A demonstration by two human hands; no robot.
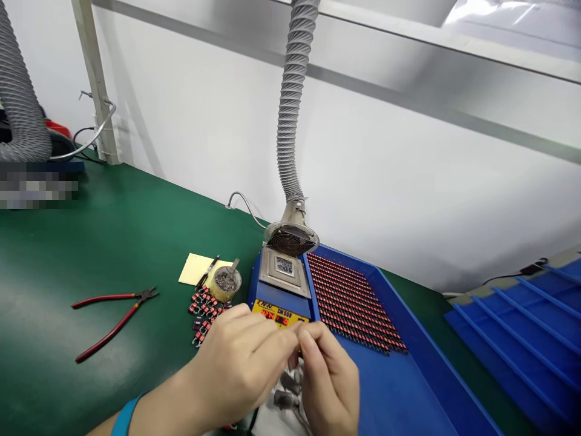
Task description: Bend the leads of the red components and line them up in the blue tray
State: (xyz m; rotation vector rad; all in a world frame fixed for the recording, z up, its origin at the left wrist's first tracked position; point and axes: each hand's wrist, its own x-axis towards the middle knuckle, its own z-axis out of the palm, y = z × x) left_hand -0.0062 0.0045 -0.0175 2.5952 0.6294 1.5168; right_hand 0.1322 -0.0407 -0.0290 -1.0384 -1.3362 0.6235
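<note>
My left hand point(247, 351) and my right hand point(329, 378) meet in front of the blue solder pot point(284, 287), fingertips pinched together. Whatever small piece they hold is hidden by the fingers. Both hands are closed. Just behind them shows the pot's yellow panel with red digits. Left of the pot lies a loose cluster of small red-and-black wire-ended parts point(206, 312). More such parts stand in tight rows point(354, 300) in a blue tray point(385, 387) on the right. Below my hands is a white cloth-like item point(272, 421) with dark grey pieces on it.
A round tub point(227, 283) with grey scraps and a yellow paper point(188, 268) with a pen point(207, 272) sit left of the pot. Red-handled pliers point(120, 321) lie open farther left. A grey fume hose point(295, 103) hangs over the pot. Blue ribbed trays point(521, 345) are at far right.
</note>
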